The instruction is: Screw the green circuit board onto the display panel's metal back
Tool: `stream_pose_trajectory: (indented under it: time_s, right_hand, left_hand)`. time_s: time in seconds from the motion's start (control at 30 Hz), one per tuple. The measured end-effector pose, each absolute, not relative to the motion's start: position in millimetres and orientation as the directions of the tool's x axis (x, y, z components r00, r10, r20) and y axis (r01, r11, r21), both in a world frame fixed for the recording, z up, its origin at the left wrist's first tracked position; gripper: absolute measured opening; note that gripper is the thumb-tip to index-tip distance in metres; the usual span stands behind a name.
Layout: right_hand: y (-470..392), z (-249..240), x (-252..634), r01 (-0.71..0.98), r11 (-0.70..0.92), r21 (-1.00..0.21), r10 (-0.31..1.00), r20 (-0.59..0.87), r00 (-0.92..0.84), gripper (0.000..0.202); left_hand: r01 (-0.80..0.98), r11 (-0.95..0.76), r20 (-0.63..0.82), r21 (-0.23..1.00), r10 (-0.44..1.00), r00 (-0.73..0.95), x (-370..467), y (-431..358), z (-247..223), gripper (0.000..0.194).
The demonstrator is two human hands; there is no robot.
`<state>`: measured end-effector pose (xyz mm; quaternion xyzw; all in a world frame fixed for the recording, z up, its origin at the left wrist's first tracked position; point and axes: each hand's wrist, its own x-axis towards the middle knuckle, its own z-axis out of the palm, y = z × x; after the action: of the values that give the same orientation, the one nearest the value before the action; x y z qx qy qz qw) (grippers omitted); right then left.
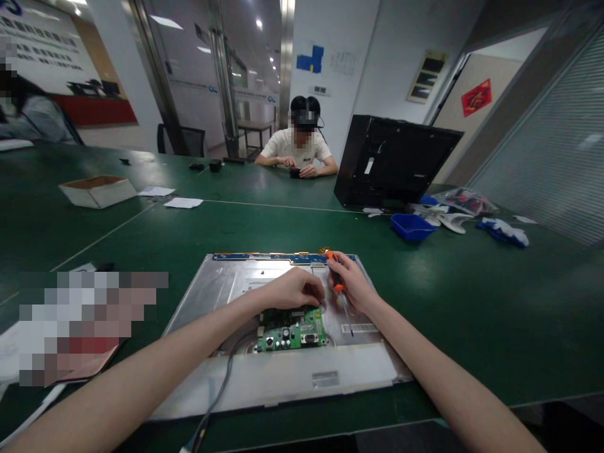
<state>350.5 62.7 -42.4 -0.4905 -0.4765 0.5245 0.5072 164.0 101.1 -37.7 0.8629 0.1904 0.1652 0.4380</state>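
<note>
The silver back of a flat display panel (217, 314) lies before me, with a green circuit board (292, 333) near its middle and a narrow blue board (264, 256) along its far edge. My left hand (297, 289) reaches over the green board, fingers curled down at its far right corner. What lies between those fingertips is hidden. In my right hand (356, 286) is a screwdriver (337, 277) with an orange and black handle. Its shaft slants down towards me over the panel's right part, apart from the green board. A grey cable (225, 384) runs off the panel's near edge.
A black monitor (396, 163) stands at the back right, near a blue tray (413, 226) and gloves (504, 231). A white box (98, 191) and papers (184, 202) lie at the left. Across the green table (472, 302) a person (302, 141) handles a small black object.
</note>
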Motion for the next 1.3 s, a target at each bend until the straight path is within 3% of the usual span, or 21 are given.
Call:
stream_pose_trajectory:
  time_s: [0.23,0.33,0.5,0.73,1.0,1.3]
  right_hand:
    - [62,-34,352,-0.085,0.008,-0.996,0.999,0.004,0.046,0.046]
    - [62,-29,355,-0.051,0.088,-0.995,0.991,0.082,0.106,0.048]
    - [52,-14,356,0.157,0.270,-0.950,0.949,0.290,0.123,0.049]
    - [31,-6,351,0.488,0.426,-0.762,0.828,0.545,0.129,0.049]
    - [31,-24,348,0.511,0.592,-0.623,0.683,0.724,0.091,0.054]
    - [31,-22,341,0.549,0.665,-0.506,0.626,0.779,-0.041,0.053]
  left_hand:
    - [0.230,-0.637,0.115,0.736,0.453,0.884,162,103,-34,0.008]
    - [0.205,-0.641,0.120,0.739,0.425,0.897,161,104,-34,0.009]
    - [0.163,-0.616,0.117,0.771,0.388,0.914,159,109,-36,0.011]
    - [0.163,-0.562,0.098,0.811,0.406,0.909,160,111,-38,0.008]
    - [0.189,-0.440,0.044,0.878,0.466,0.884,160,111,-43,0.008]
    - [0.154,-0.437,0.058,0.886,0.434,0.899,160,114,-45,0.007]
